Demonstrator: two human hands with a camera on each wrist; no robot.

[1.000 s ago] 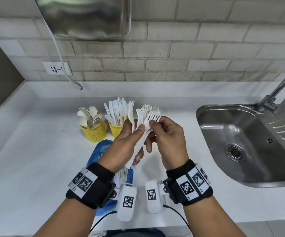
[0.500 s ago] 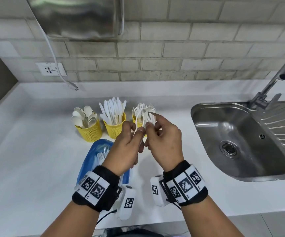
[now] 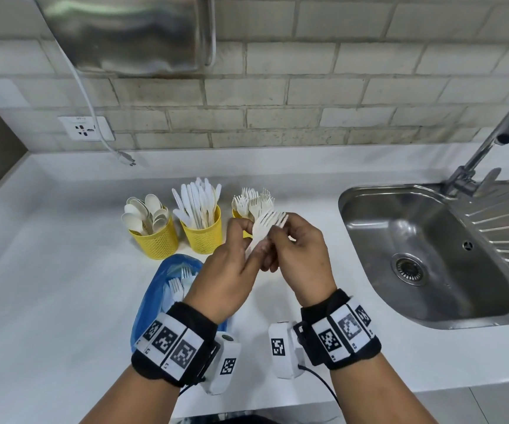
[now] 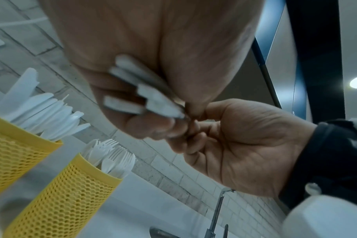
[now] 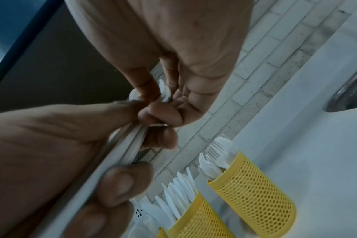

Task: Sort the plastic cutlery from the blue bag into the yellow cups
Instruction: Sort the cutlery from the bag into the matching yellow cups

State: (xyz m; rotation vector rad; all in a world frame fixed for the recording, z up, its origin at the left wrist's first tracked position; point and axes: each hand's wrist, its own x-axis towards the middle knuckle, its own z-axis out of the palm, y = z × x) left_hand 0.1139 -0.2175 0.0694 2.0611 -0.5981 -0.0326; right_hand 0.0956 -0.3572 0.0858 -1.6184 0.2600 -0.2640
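Note:
Both hands hold one bundle of white plastic forks (image 3: 267, 224) above the counter, just in front of the right yellow cup (image 3: 237, 214), which holds forks. My left hand (image 3: 242, 240) grips the handles (image 4: 137, 90); the same grip shows in the right wrist view (image 5: 124, 151). My right hand (image 3: 277, 237) pinches the bundle just below the tines (image 5: 164, 91). The middle yellow cup (image 3: 203, 237) holds knives and the left yellow cup (image 3: 155, 240) holds spoons. The blue bag (image 3: 158, 280) lies under my left wrist with forks inside.
A steel sink (image 3: 430, 255) with a tap (image 3: 488, 148) takes up the right of the white counter (image 3: 48, 286). A wall socket (image 3: 85, 128) and a hanging cable (image 3: 94, 123) are at the back left. A metal dispenser (image 3: 131, 32) hangs above.
The hands have come down from face height to just in front of the fork cup. My right fingers have shifted on the fork heads, and the tines now fan out to the right.

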